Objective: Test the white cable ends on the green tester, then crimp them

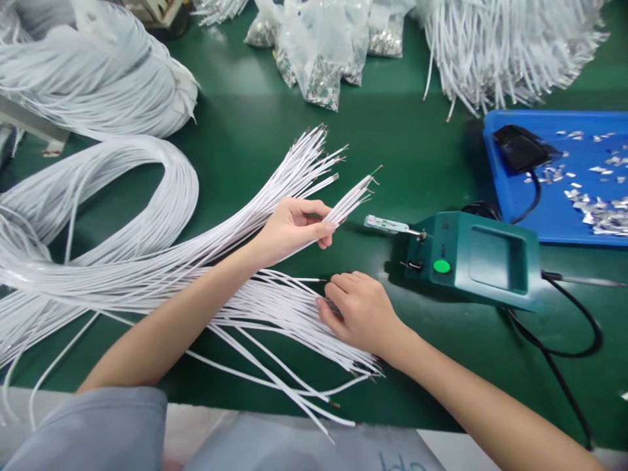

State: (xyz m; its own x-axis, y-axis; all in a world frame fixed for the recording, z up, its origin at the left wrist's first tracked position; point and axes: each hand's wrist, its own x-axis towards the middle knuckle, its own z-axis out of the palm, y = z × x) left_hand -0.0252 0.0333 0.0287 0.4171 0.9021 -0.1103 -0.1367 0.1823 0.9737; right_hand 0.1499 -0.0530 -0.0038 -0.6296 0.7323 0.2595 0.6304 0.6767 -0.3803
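Note:
My left hand (300,226) is closed around a small bunch of white cables (349,199), whose stripped ends point up and to the right. Under that wrist runs a larger fan of white cables (275,186), ends toward the back. My right hand (360,311) rests over a second spread of white cables (275,314) nearer the table's front. Its fingers are curled down at the cables, and what lies between them is hidden. Right of the hands stands a green bench device (481,258) with a green button and a pale tip piece (387,224) pointing left.
A blue tray (554,235) holds small metal pieces and a black object (524,147). Clear bags of metal parts (324,59) lie at the back. Cable coils (98,72) fill the left; a cable bundle (505,52) lies back right. A black cord (554,366) trails beside the device.

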